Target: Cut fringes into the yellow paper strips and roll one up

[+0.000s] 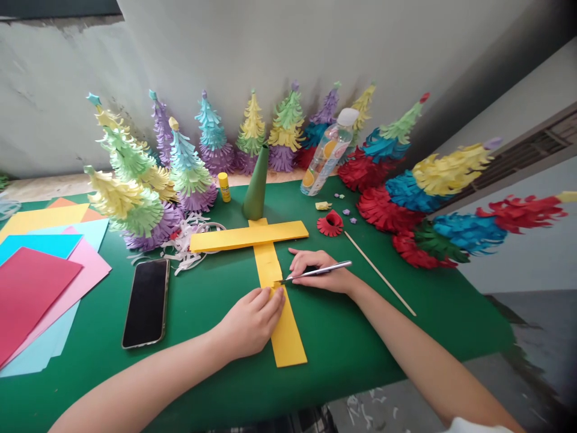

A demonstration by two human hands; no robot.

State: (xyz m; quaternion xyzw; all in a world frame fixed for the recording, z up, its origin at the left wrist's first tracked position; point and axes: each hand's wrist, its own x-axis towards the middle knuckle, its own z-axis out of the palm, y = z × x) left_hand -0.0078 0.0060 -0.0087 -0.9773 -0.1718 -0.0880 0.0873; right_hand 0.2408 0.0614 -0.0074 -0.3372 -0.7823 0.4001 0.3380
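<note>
Strips of thick yellow paper lie crossed at the middle of the green tabletop (351, 361): a long yellow paper strip (288, 337) runs away from the person, and a second, folded-looking yellow strip (216, 239) rests across its far part. The left hand (252, 319) sits on the long one, fingers bunched beside a small raised flap; whether they pinch it, I cannot tell. The right hand (329, 278) grips a slim silver pen-like tool (336, 265) — its dark tip at the strip's right edge, next to the flap.

Just beyond the crossing stands a dark green paper cone (256, 189), with a yellow glue stick (224, 187) to its left and a tilted clear bottle with a white cap (325, 156) to its right. A red fringed paper ring (330, 223) and thin wooden stick (381, 273) lie rightward. Leftward are white paper shreds (184, 240), a black-screened phone (146, 304) and coloured paper sheets (36, 300). Multicoloured fringed paper trees (252, 123) curve around the back and sides.
</note>
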